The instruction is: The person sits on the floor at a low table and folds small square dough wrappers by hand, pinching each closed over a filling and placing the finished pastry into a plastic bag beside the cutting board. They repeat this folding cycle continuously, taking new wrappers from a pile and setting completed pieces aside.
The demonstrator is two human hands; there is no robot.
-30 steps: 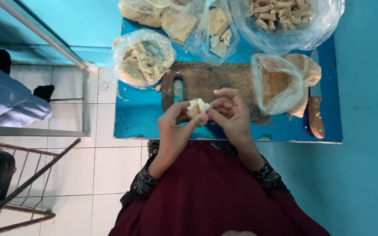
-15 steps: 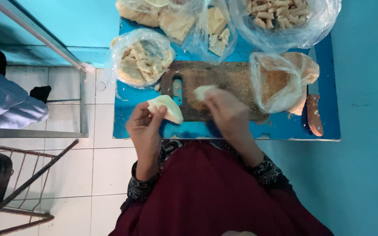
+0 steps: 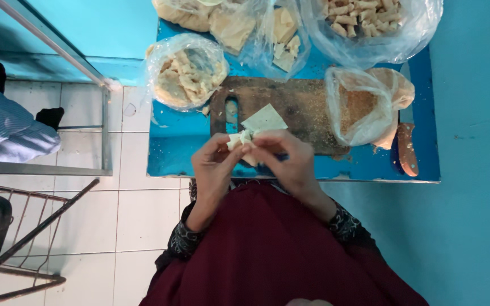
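Both hands pinch one pale wrapper [image 3: 262, 122]: the left hand [image 3: 214, 167] grips its bunched end, the right hand [image 3: 287, 161] closes on the other side, the flat corner sticking up beyond the fingertips over the board [image 3: 301, 110].

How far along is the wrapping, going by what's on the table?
Done: a bag of finished rolls sits at the far right. In hand: left hand and right hand fold one pale wrapper over the cutting board. Left: a bag of filling and spare wrappers remain.
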